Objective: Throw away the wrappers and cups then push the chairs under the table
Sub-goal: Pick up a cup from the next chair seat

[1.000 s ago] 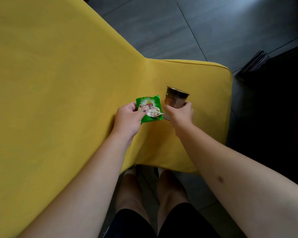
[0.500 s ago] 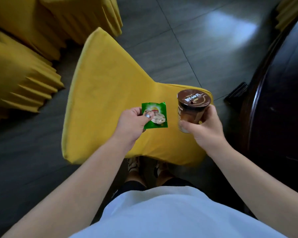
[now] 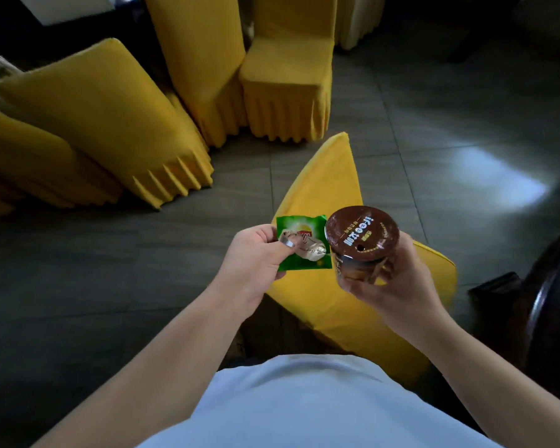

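- Wrapper (image 3: 299,250), green, pinched at its 9 o'clock edge by left hand (image 3: 256,257).
- Cup (image 3: 361,244), brown lid, gripped by right hand (image 3: 398,279), just beside wrapper at 3 o'clock.
- Both held above yellow chair (image 3: 330,189).
- Dark bench (image 3: 556,305) at 3 o'clock.

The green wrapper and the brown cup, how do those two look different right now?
The green wrapper is flat and thin, while the brown cup is round and rigid with a sealed brown lid. The wrapper is pinched at its edge by the left hand; the cup is gripped round its side by the right hand. The wrapper bears a food picture, the lid white lettering. Both are held up above the yellow chair.
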